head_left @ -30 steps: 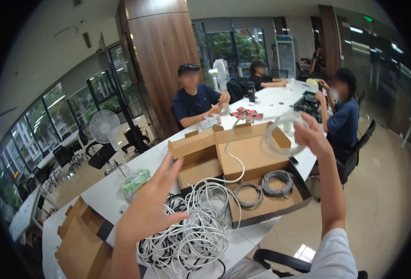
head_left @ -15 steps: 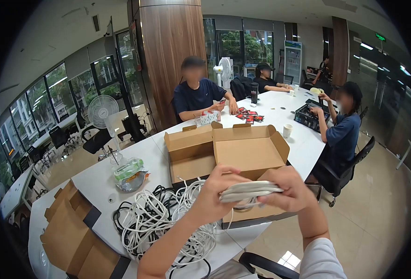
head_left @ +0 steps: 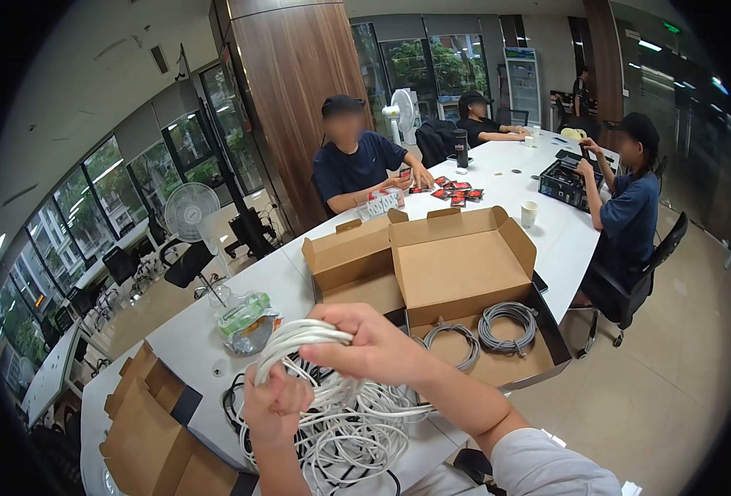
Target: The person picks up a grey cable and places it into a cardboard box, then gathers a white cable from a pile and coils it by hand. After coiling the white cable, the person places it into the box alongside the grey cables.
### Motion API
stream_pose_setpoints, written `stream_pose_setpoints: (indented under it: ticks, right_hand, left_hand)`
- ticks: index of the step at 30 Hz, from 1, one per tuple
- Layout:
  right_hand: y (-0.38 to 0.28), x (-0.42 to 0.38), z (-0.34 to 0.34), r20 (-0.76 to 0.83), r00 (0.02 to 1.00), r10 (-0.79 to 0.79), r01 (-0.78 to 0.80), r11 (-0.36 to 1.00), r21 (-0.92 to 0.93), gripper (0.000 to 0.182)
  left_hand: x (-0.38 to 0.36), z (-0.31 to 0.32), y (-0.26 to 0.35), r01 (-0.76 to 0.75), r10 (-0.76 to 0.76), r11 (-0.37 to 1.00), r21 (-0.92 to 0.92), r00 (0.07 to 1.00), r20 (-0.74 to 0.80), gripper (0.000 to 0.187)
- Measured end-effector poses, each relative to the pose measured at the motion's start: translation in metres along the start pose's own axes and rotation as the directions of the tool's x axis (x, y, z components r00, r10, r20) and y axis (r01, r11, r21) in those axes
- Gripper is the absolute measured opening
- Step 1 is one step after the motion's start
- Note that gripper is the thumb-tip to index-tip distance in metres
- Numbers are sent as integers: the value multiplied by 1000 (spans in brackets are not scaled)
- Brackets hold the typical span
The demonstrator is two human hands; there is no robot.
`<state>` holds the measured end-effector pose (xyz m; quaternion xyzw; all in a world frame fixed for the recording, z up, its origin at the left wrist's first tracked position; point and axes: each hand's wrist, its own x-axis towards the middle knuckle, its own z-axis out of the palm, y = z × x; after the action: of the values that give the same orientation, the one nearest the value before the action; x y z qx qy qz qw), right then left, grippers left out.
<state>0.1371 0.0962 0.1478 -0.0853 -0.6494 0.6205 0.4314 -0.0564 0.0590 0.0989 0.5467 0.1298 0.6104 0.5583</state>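
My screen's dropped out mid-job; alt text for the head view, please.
The left hand and right hand hold a coil of white cable above a tangle of white and black cables on a white table. Beyond it, to the right, an open cardboard box holds two gray cable coils; three people sit farther along.

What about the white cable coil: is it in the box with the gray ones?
No: the left hand and right hand hold the white coil up, outside the box.

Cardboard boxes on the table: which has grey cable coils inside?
The rightmost box, holding two grey coils; none show in the middle box or left box.
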Motion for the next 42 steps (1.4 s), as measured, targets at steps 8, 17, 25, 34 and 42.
stream_pose_setpoints:
  ticks: [8, 17, 25, 34, 42]
  right_hand:
    - [58, 30, -1, 66, 973, -221, 219, 803, -554, 66]
    - [66, 25, -16, 360, 921, 149, 121, 769, -627, 62]
    - [54, 20, -21, 251, 967, 39, 99, 852, -514, 26]
    - [52, 23, -30, -312, 941, -130, 17, 940, -340, 34]
    - [53, 26, -31, -458, 881, -118, 60, 988, -139, 18]
  left_hand:
    - [-2, -45, -5, -309, 243, 949, -66, 847, -472, 17]
    - [1, -69, 25, -605, 687, 686, 405, 355, -634, 22]
    - [-3, -77, 25, -654, 718, 664, 362, 424, -552, 28]
    - [-5, -73, 35, -605, 521, 793, 69, 614, -593, 28]
    - [-3, -89, 34, -627, 477, 774, -92, 672, -566, 32]
